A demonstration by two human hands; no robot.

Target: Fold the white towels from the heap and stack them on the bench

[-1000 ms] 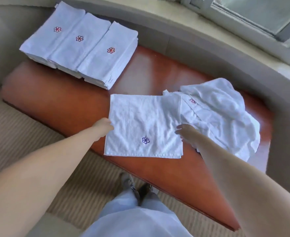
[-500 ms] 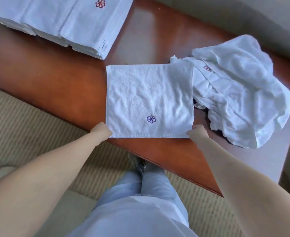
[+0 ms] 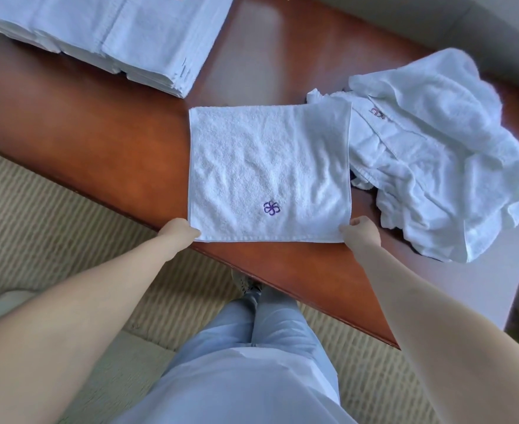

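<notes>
Your left hand pinches the near left corner of the towel, fingers curled in on the hem, and your right hand pinches the near right corner the same way, thumb on top. How far the fingers reach under the cloth is hidden.

The towel lies flat and square on the bench, its near hem just inside the bench's front edge. A purple flower mark faces up near that hem, right of centre. The towel's far right corner overlaps the heap, which sits crumpled to the right, touching the towel along part of its right side. A red mark shows on one of the heap's folds.

The stacks of folded towels lie at the far left of the bench, well apart from the towel you hold.

A second ago your hands were midway along the towel's left and right sides. Half a second ago they had slid down to the near corners, and they stay there now, with the grip tighter and the right thumb now showing over the hem. The towel itself has not shifted against the heap. Your head has dipped closer, so the stacks now run off the top edge.
</notes>
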